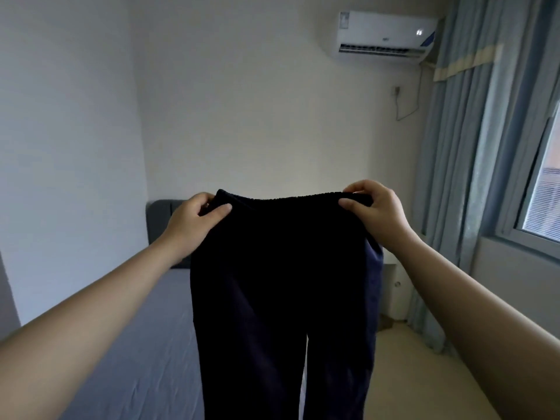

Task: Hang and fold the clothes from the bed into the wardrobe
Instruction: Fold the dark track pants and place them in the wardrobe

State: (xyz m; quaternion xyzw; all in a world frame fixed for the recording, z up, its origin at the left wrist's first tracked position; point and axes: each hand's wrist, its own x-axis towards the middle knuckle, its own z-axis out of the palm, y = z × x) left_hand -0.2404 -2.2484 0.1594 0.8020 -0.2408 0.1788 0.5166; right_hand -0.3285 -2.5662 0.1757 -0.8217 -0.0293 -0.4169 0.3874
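So, a pair of dark navy trousers point(278, 268) is being held up in mid-air, in front of the right-hand edge of the bed, stretched flat by the elastic waistband point(288, 197). One corner of the waistband is pinched by the left hand point(194, 216) and the other by the right hand point(374, 209). On both, the thumb is laid over the front and the fingers are curled round the back, so the cloth is properly gripped on each side.

The long axis runs straight down from the fingers. The legs hang side by side with a slit of light between them, and the hems are cut off by the bottom of the view. Neither hand is really nearer; the hold looks pretty even.

A fold is probably called for next, maybe one leg swung onto the other, so sideways room matters. The grey-blue bed point(136, 344) with its dark headboard point(159, 219) is found to the left and bare floor point(424, 374) to the right. Further back are a white nightstand point(394, 294) and blue curtains point(472, 162). No wardrobe can be seen from here.
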